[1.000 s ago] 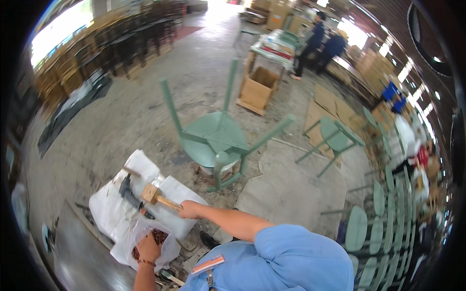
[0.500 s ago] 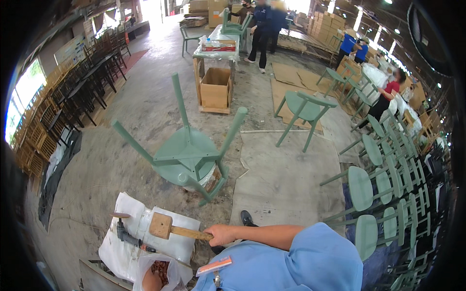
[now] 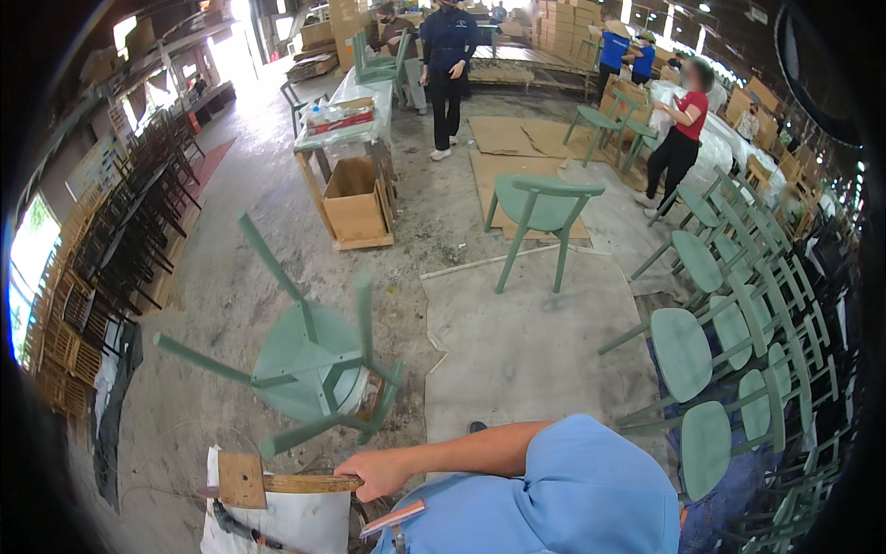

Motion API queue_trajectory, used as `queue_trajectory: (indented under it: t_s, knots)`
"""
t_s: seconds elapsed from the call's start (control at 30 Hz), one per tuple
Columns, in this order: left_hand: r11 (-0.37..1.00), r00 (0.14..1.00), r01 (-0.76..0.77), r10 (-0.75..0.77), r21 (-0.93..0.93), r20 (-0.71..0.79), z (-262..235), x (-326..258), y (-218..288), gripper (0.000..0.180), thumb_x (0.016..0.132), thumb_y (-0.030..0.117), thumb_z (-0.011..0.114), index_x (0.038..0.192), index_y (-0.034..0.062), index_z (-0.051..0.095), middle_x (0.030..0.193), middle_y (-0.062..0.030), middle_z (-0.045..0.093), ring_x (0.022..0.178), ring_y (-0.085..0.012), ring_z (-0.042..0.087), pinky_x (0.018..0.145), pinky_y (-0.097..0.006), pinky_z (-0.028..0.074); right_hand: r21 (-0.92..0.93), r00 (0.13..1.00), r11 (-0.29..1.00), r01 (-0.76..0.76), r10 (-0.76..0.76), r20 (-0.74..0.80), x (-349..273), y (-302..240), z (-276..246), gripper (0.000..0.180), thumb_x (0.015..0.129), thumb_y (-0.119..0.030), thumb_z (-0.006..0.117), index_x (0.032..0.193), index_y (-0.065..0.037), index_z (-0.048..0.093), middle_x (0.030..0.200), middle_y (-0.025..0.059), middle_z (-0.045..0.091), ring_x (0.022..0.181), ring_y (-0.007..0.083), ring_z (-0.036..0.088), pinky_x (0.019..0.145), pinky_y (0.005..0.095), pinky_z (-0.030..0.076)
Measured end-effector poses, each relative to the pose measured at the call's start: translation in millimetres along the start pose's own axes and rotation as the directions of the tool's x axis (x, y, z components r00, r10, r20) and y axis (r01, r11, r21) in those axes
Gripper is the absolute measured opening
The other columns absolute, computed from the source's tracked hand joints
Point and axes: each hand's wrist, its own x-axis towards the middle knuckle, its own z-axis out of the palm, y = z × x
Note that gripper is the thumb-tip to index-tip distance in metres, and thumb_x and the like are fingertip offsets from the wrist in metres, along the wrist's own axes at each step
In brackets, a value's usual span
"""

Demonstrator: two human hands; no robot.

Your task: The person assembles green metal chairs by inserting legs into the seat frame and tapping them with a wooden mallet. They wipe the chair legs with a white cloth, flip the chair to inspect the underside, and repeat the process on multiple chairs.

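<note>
My right hand [image 3: 377, 473] is closed round the handle of a wooden mallet [image 3: 242, 480], whose blocky head points left. Below the mallet lies a dark tool with a grip and a hose [image 3: 242, 526], on a white padded surface [image 3: 309, 524]; the mallet partly covers its far end. Beyond it an upturned green chair [image 3: 309, 355] has its legs in the air, its backrest low on the right. What supports the chair is mostly hidden. My left hand is out of the picture.
On the right, rows of green chairs [image 3: 681, 355] stand close together. One green chair [image 3: 544, 208] stands ahead, near flattened cardboard [image 3: 498, 180]. A table [image 3: 318, 145] holds a red box, with a carton [image 3: 355, 205] beneath. People [image 3: 449, 74] stand at the back and right.
My view has swung rightward and up. The mallet and my right hand now sit lower and further left in the picture. My left hand and the plastic bag have dropped out of view.
</note>
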Motion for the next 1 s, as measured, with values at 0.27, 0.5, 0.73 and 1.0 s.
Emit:
queue_trajectory:
  t_s: [0.27, 0.5, 0.73, 1.0]
  knots:
    - [0.954, 0.973, 0.223, -0.204, -0.201, 0.113, 128.4, 64.1, 136.2, 0.046, 0.097, 0.045, 0.048, 0.131, 0.0157, 0.059, 0.123, -0.0118, 0.062, 0.107, -0.0224, 0.058, 0.088, -0.037, 0.045, 0.073, 0.997, 0.995, -0.064, 0.061, 0.038, -54.2, 6.9, -95.7, 0.042, 0.074, -0.013, 0.06, 0.114, 0.001, 0.058, 0.079, 0.0132, 0.062, 0.071, 0.022, 0.058, 0.064, 0.0364, 0.046]
    - [0.7, 0.788, 0.613, -0.51, -0.366, 0.343, 200.3, 68.4, 151.9, 0.048, 0.097, 0.048, 0.048, 0.135, 0.0191, 0.056, 0.132, -0.0131, 0.057, 0.12, -0.0259, 0.052, 0.099, -0.041, 0.04, 0.021, 0.995, 0.995, -0.097, 0.098, -0.005, -95.2, 14.2, -148.7, 0.036, 0.074, -0.015, 0.062, 0.107, 0.001, 0.058, 0.079, 0.0118, 0.063, 0.069, 0.0198, 0.058, 0.063, 0.0343, 0.046]
    - [-0.246, 0.866, 0.465, -0.072, -0.851, 0.494, 233.4, 111.3, 152.9, 0.019, 0.098, 0.024, 0.054, 0.099, 0.005, 0.058, 0.086, -0.0067, 0.062, 0.073, -0.0173, 0.058, 0.059, -0.029, 0.045, -0.087, 0.985, 0.993, -0.076, 0.062, -0.16, -80.2, 26.1, -136.4, 0.032, 0.077, -0.019, 0.067, 0.102, -0.002, 0.059, 0.08, 0.0155, 0.065, 0.074, 0.0278, 0.063, 0.067, 0.0385, 0.048]
    - [0.44, 0.971, 0.131, 0.122, -0.888, 0.204, 235.4, 222.2, 358.5, 0.03, 0.105, 0.028, 0.045, 0.114, 0.0006, 0.056, 0.08, 0.0006, 0.059, 0.063, -0.0039, 0.05, 0.052, -0.02, 0.038, -0.42, 0.862, 0.907, -0.028, -0.191, -0.47, -75.4, 55.3, -161.1, 0.029, 0.079, -0.018, 0.066, 0.104, -0.006, 0.059, 0.085, 0.0151, 0.064, 0.082, 0.0372, 0.064, 0.071, 0.0445, 0.05]
